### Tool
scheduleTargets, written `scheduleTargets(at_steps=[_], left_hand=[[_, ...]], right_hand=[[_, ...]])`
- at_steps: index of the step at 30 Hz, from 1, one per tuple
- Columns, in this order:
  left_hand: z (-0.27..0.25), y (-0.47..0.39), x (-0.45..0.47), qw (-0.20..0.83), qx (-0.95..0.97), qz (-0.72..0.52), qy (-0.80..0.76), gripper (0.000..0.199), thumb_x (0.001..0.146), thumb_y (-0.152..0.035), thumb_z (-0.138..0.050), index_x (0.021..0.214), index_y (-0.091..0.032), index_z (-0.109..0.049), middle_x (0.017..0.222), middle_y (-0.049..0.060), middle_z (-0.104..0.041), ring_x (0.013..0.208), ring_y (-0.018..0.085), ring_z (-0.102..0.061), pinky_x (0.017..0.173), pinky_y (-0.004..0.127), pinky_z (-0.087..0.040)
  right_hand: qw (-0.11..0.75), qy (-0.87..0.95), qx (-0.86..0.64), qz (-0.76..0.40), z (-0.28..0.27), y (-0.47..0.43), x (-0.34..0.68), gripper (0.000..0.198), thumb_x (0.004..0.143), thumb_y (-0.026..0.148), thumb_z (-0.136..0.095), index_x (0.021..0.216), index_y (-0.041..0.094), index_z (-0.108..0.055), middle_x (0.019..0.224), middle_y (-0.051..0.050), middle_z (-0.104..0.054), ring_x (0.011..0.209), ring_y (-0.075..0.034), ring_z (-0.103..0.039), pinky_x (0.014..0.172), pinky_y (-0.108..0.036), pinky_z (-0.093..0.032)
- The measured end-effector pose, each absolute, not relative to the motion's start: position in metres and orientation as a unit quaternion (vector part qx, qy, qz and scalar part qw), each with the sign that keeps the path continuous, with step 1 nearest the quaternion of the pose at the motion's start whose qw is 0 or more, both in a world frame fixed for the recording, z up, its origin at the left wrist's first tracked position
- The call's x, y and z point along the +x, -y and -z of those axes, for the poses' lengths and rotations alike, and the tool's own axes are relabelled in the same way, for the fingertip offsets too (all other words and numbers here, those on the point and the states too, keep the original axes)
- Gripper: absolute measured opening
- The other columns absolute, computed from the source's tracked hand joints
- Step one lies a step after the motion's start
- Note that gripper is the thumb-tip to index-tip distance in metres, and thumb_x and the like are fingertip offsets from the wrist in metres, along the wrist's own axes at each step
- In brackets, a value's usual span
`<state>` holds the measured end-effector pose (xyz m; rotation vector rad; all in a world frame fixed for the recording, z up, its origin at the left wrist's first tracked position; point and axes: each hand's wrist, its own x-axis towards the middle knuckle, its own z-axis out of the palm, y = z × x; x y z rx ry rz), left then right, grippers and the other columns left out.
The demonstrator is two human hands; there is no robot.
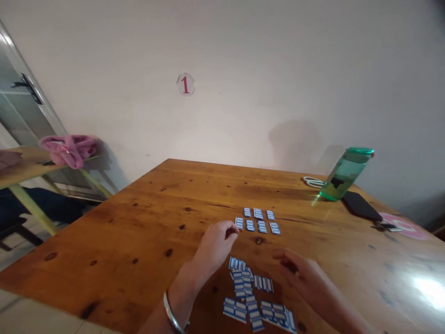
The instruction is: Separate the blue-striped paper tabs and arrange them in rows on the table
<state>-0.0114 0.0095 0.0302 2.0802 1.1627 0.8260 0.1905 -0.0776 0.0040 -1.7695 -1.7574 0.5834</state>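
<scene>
My left hand [216, 239], with a silver bangle on its wrist, reaches over the table with curled fingers. Its fingertips are at the left end of a row of small blue-and-white label pieces [262, 226]; whether they grip the nearest piece [239, 223] is hidden. Behind that row lies a shorter row of similar pieces [257, 213]. My right hand [301, 271] hovers to the right, slightly blurred, fingers bent and apart from the thumb, nothing visible in them. Between my forearms, larger blue-bordered label strips [242, 284] lie in a loose, overlapping pile.
The wooden table [139, 218] meets a pale wall. At its right stand a green bottle [346, 174], a white coiled cable [313, 182], a dark flat device [361, 206] and a pink round mat [415, 227]. Pink cloth [71, 149] lies on another table at left.
</scene>
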Motion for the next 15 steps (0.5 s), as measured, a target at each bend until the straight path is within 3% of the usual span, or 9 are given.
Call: scheduleTargets(at_steps=[3,4,7,11,15], left_hand=[[-0.030,0.007,-0.014,0.298,0.839,-0.234,-0.390,0.025,0.069,-0.010,-0.048,0.084,-0.018,-0.066,0.084,0.005,-0.068,0.078,0.018,-0.061,0.073,0.029,-0.046],[-0.027,0.014,-0.016,0.289,0.858,-0.217,-0.364,0.029,0.069,-0.010,-0.049,0.091,-0.019,-0.065,0.094,0.006,-0.067,0.090,0.020,-0.059,0.081,0.032,-0.044],[-0.015,0.031,-0.024,0.277,0.901,-0.143,-0.302,0.046,0.068,-0.009,-0.052,0.111,-0.024,-0.057,0.127,0.007,-0.050,0.122,0.025,-0.038,0.100,0.044,-0.029],[-0.001,0.046,-0.040,0.263,0.902,-0.078,-0.332,0.055,0.073,-0.014,-0.053,0.124,-0.033,-0.044,0.135,0.001,-0.040,0.129,0.026,-0.023,0.103,0.054,-0.015],[0.002,0.050,-0.059,0.277,0.881,-0.086,-0.373,0.051,0.077,-0.024,-0.054,0.125,-0.033,-0.042,0.137,0.003,-0.035,0.129,0.024,-0.024,0.104,0.050,-0.017]], right_hand=[[0.281,0.671,-0.648,-0.226,-0.002,0.094,0.182,0.022,0.075,0.029,-0.042,0.080,0.018,-0.061,0.071,-0.005,-0.068,0.065,-0.019,-0.062,0.059,-0.026,-0.044],[0.280,0.672,-0.647,-0.227,-0.001,0.098,0.181,0.022,0.076,0.029,-0.042,0.081,0.018,-0.061,0.070,-0.004,-0.068,0.065,-0.019,-0.061,0.058,-0.025,-0.043],[0.274,0.672,-0.647,-0.235,0.003,0.107,0.180,0.023,0.080,0.032,-0.041,0.077,0.020,-0.061,0.067,-0.002,-0.066,0.061,-0.017,-0.060,0.056,-0.023,-0.043],[0.279,0.666,-0.652,-0.232,0.012,0.117,0.182,0.023,0.080,0.033,-0.042,0.074,0.022,-0.061,0.072,-0.003,-0.068,0.065,-0.017,-0.061,0.059,-0.022,-0.045],[0.287,0.664,-0.657,-0.211,0.021,0.126,0.183,0.018,0.076,0.030,-0.046,0.074,0.025,-0.064,0.073,-0.003,-0.069,0.066,-0.019,-0.063,0.061,-0.022,-0.047]])
